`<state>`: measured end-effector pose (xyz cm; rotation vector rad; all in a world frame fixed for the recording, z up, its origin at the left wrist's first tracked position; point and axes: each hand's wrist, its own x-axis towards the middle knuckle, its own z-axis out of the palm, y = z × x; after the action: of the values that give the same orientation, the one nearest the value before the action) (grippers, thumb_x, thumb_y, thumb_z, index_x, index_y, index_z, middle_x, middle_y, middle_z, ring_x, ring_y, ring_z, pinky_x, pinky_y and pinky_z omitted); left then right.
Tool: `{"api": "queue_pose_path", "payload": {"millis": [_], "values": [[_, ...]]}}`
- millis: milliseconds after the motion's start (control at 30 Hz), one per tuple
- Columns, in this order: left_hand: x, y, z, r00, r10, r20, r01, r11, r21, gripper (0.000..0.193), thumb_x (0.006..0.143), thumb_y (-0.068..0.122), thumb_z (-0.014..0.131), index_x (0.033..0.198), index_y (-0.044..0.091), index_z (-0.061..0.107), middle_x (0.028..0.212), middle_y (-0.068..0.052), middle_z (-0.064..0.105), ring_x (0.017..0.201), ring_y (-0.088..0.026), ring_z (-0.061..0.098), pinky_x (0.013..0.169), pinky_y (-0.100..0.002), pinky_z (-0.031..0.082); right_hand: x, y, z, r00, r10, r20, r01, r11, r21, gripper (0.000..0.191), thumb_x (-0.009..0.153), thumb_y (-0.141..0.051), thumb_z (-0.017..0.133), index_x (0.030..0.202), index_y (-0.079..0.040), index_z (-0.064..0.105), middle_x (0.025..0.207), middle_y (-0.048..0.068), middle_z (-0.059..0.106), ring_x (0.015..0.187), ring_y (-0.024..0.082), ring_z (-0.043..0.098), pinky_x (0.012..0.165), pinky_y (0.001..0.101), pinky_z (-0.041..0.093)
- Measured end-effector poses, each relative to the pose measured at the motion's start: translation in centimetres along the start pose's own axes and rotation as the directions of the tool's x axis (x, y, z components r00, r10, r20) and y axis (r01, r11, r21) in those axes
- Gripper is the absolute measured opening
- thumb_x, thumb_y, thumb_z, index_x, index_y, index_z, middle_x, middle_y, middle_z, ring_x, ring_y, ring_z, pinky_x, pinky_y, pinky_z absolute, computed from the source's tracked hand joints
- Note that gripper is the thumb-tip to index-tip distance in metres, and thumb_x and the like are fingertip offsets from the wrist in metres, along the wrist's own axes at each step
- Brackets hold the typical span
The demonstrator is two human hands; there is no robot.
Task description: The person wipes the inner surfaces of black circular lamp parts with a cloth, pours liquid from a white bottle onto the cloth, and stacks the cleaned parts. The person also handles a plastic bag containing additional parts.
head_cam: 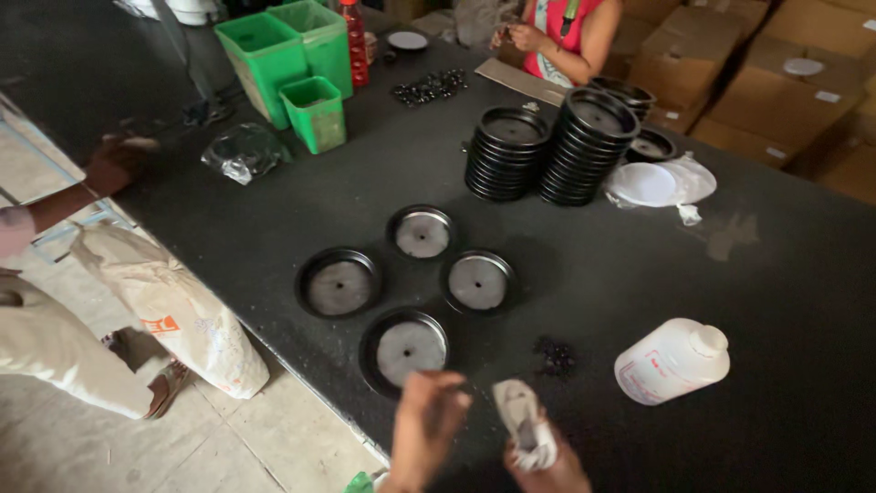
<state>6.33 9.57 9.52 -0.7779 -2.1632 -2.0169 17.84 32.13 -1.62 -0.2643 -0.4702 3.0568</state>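
My left hand [425, 422] hovers at the table's near edge, fingers bunched, just below a black round lid [404, 350] with a grey inside. My right hand [540, 456] grips a crumpled white cloth [522, 422]. Three more black lids [338, 283] [422, 233] [478, 280] lie face up in a cluster on the dark table [584, 274]. A small heap of dark bits [553, 356] sits right of the nearest lid.
A white plastic bottle [672, 361] lies on its side at right. Two stacks of black lids [557, 146] stand farther back beside white lids in plastic [659, 183]. Green bins [287, 64] stand at back left. A person's hand [114, 162] reaches from the left; another person [561, 32] sits opposite. A white sack [173, 310] leans below.
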Motion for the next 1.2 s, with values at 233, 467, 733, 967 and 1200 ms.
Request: {"api": "queue_pose_path", "payload": {"millis": [233, 467, 733, 967, 1200], "values": [[0.2, 4.7, 0.9, 0.995, -0.068, 0.066, 0.068, 0.998, 0.001, 0.021, 0.088, 0.004, 0.074, 0.109, 0.006, 0.072, 0.098, -0.009, 0.065, 0.084, -0.019, 0.065, 0.074, -0.030, 0.055, -0.9, 2.6, 5.2, 0.987, -0.100, -0.124, 0.102, 0.995, 0.003, 0.040, 0.103, -0.039, 0.051, 0.122, -0.006, 0.064, 0.101, 0.011, 0.074, 0.087, 0.025, 0.070, 0.074, 0.0387, 0.057], [-1.0, 5.4, -1.8, 0.997, -0.039, -0.066, 0.042, 0.998, 0.046, 0.024, 0.090, 0.001, 0.071, 0.113, 0.005, 0.069, 0.105, -0.009, 0.065, 0.091, -0.021, 0.067, 0.081, -0.031, 0.054, -0.8, 3.3, 8.8, 0.990, -0.092, -0.103, 0.085, 0.994, -0.071, 0.040, 0.107, -0.038, 0.052, 0.125, -0.005, 0.066, 0.109, 0.012, 0.075, 0.093, 0.026, 0.070, 0.076, 0.0389, 0.058], [-2.1, 4.2, -2.0, 0.980, 0.186, 0.069, -0.199, 0.934, 0.297, 0.037, 0.075, 0.006, 0.081, 0.111, 0.012, 0.076, 0.112, -0.011, 0.070, 0.100, -0.034, 0.065, 0.088, -0.042, 0.053, 2.9, 8.9, 4.1, 0.999, 0.012, 0.038, 0.000, 0.954, -0.301, 0.054, 0.106, -0.046, 0.048, 0.135, -0.001, 0.058, 0.118, 0.015, 0.069, 0.102, 0.024, 0.069, 0.083, 0.0401, 0.057], [-2.8, -2.4, -4.6, 0.998, -0.033, 0.056, 0.015, 0.954, 0.300, 0.039, 0.074, 0.013, 0.086, 0.112, 0.010, 0.077, 0.111, -0.011, 0.074, 0.104, -0.033, 0.068, 0.090, -0.042, 0.054, 6.5, 12.5, -1.0, 0.974, -0.137, -0.181, -0.010, 0.770, -0.639, 0.054, 0.108, -0.045, 0.048, 0.134, 0.002, 0.058, 0.122, 0.017, 0.065, 0.109, 0.026, 0.065, 0.090, 0.0405, 0.051], [-2.9, -6.6, -8.8, 0.805, -0.568, 0.173, 0.573, 0.819, 0.024, 0.034, 0.081, 0.025, 0.085, 0.108, 0.006, 0.077, 0.088, -0.007, 0.083, 0.082, -0.011, 0.078, 0.074, -0.027, 0.062, 7.2, 15.3, 0.0, 0.929, -0.311, 0.201, 0.321, 0.404, -0.857, 0.054, 0.109, -0.046, 0.049, 0.130, 0.003, 0.058, 0.124, 0.018, 0.062, 0.113, 0.027, 0.061, 0.094, 0.0408, 0.047]]}}
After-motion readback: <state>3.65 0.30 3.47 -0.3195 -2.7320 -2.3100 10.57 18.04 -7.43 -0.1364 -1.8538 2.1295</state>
